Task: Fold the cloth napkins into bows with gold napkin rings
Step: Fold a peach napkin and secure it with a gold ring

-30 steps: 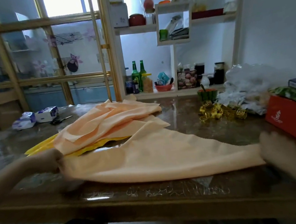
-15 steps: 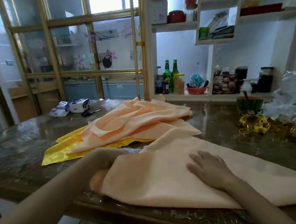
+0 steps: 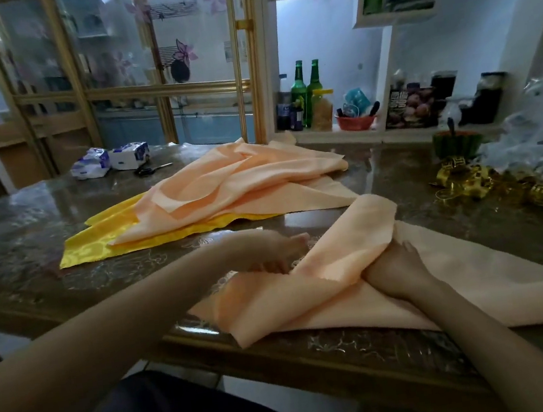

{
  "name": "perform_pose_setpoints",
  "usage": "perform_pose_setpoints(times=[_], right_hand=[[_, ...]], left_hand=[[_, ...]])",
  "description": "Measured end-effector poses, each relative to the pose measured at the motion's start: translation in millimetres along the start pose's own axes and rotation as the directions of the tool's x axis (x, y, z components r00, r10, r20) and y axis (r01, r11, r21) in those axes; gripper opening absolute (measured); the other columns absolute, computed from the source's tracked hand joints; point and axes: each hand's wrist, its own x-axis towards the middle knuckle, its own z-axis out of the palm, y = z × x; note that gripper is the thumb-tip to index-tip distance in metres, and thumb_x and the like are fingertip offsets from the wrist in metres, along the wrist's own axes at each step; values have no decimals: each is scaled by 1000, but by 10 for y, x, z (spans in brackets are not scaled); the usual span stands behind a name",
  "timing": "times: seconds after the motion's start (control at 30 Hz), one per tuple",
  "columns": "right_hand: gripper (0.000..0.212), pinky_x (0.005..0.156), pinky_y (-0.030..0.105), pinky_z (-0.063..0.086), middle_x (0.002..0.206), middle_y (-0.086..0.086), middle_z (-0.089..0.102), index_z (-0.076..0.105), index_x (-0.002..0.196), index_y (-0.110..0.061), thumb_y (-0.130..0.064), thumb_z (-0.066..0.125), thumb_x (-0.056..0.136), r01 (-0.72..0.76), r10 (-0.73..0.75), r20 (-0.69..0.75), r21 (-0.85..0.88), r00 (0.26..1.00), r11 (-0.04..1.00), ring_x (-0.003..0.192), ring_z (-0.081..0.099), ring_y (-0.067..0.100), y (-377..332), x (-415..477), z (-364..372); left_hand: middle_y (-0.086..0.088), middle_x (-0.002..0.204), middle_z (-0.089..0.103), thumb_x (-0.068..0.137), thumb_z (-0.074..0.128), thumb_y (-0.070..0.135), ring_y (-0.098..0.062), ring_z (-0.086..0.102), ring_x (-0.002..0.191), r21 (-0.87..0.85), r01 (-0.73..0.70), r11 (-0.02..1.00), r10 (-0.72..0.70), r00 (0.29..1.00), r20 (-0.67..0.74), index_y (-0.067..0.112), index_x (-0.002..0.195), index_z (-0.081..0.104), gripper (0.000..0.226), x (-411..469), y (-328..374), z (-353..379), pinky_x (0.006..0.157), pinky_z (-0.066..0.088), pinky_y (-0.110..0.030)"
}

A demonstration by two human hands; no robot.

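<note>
Napkin (image 3: 338, 252) has flipped its left end over the right hand (image 3: 396, 267).

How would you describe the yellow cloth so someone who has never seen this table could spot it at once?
On the dark glossy table, find the loose heap of peach napkins before the gold-framed glass doors. The yellow cloth lies flat under that heap, poking out at its left and near edge. It alone is bright yellow; the rest are pale peach.
</note>
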Motion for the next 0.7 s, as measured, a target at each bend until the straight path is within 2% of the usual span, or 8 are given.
perform_pose_setpoints(times=[0.1,0.17,0.23,0.37,0.5,0.57,0.63,0.7], right_hand=[[54,114,48,16,148,0,35,29,143,-32,-51,35,93,-38,38,-18,22,999,999,137,28,22,4,-14,-18],[55,114,48,15,149,2,33,29,144,-29,-47,39,93,-33,33,14,-25,999,999,138,26,22,28,-17,-25],[60,115,45,14,151,3,29,27,145,-26,-44,47,91,-20,23,62,-56,998,998,139,23,23,48,-32,-36],[54,112,39,16,147,4,35,35,140,-24,-42,49,91,-64,63,50,14,997,998,136,27,23,24,-33,-92],[63,112,39,15,149,6,31,29,143,-23,-45,51,88,-105,105,44,10,994,994,138,24,24,9,-24,-94],[66,113,40,14,151,6,27,24,145,-22,-44,51,89,-122,124,67,-26,990,992,139,21,25,-14,-43,-98],[63,112,39,14,151,6,29,26,145,-22,-44,47,90,-126,127,63,-20,990,992,139,22,24,2,-36,-82],[64,111,36,15,151,7,29,26,146,-22,-47,43,89,-140,141,57,-13,988,990,138,23,25,46,-31,-56]], left_hand=[[-1,83,63,90,33,64,-12,54,60,92,0,996,-6,998,65,9,101,63,63,-212,-106,-108,51,39,-18],[2,81,67,90,41,59,-9,54,56,128,-104,986,97,993,64,12,97,64,53,-253,-210,-113,47,39,-15],[3,81,67,89,48,55,-8,58,60,131,-169,977,162,985,64,13,91,63,44,-285,-254,1,50,47,-15],[-6,103,67,83,51,63,-19,63,89,369,-236,899,292,951,-103,7,104,65,62,-300,-189,387,73,49,-26],[-7,135,42,76,51,72,-23,43,119,241,-300,923,360,895,-263,16,134,42,82,-296,22,700,93,39,-35],[-9,138,36,75,51,73,-28,35,125,366,-276,889,386,881,-274,17,137,37,84,-248,150,848,98,34,-41],[-10,131,41,83,50,64,-31,38,120,477,-254,841,419,864,-278,15,129,46,67,-193,228,928,96,34,-42],[-10,117,52,92,49,41,-30,48,111,483,-325,813,497,819,-286,13,116,58,38,-162,245,884,90,41,-38]])
